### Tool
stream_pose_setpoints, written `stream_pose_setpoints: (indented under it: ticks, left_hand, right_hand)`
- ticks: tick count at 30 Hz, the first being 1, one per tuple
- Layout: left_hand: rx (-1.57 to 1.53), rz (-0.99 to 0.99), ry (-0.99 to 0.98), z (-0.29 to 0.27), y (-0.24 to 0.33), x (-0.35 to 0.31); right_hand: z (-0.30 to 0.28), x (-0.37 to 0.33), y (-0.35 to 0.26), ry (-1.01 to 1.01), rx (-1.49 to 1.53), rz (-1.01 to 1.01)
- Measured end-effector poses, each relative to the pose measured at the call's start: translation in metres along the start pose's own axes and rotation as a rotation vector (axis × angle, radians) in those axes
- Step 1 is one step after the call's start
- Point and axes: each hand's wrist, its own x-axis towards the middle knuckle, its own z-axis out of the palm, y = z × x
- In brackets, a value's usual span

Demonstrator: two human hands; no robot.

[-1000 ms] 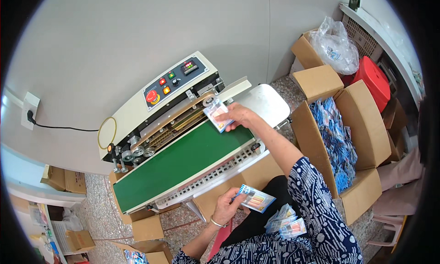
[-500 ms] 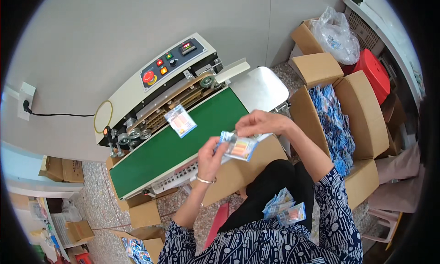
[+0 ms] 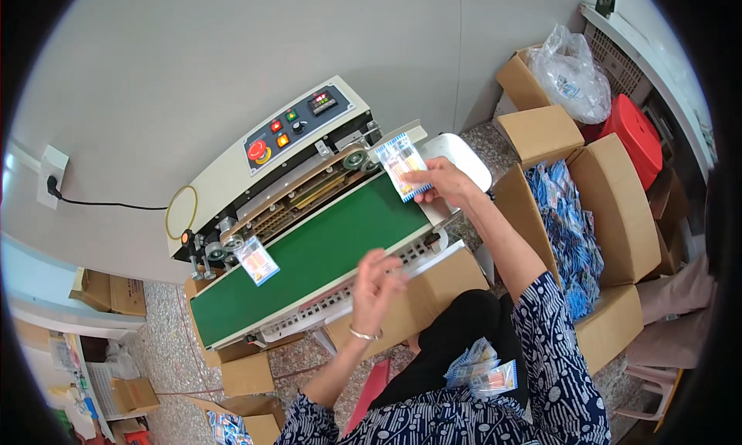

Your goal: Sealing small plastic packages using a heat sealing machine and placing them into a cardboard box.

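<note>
My right hand [image 3: 439, 181] grips a small clear packet [image 3: 402, 167] with blue-striped ends by its lower right edge. The packet is held upright at the right end of the band sealer [image 3: 263, 147], by its feed rollers. My left hand [image 3: 374, 289] is empty, its fingers apart and a little blurred, over the front edge of the green conveyor belt [image 3: 325, 240]. Another packet [image 3: 256, 261] lies on the belt toward the left, its top edge by the sealer's rollers. Several packets [image 3: 481, 370] rest on my lap.
An open carton [image 3: 610, 205] full of blue packets stands at my right, with a clear plastic bag [image 3: 570, 74] and a red stool [image 3: 632, 136] behind it. A smaller carton [image 3: 263, 422] with packets sits at the lower left. A black power cord [image 3: 112, 205] runs to the wall socket.
My right hand has carried its packet up to the sealer's right end. My left hand has let go of that packet. The packet on the belt has moved left.
</note>
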Motion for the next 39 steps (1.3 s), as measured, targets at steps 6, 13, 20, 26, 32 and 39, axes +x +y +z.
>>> stream_pose_setpoints:
  ticks: [6,13,20,26,32,39]
  left_hand:
    - [-0.018,-0.167,-0.086,0.007,-0.026,-0.032]
    - [-0.003,-0.184,-0.084,0.004,-0.033,-0.036]
    - [0.017,-0.245,-0.151,0.010,-0.050,-0.056]
    - [0.106,-0.299,-0.180,0.014,-0.043,-0.063]
    - [0.415,-0.129,-0.395,0.042,-0.047,-0.067]
    - [0.831,0.283,-0.519,0.079,-0.042,-0.079]
  right_hand:
    - [0.006,0.027,-0.003,-0.016,-0.011,0.039]
    - [0.036,0.038,-0.009,-0.064,-0.063,0.126]
    - [0.101,0.029,0.012,0.026,-0.769,-0.155]
    - [0.060,-0.026,0.005,0.410,-1.184,-0.557]
    - [-0.046,-0.164,0.051,0.273,-0.999,-0.327]
    - [-0.042,-0.291,0.098,0.185,-0.447,0.075]
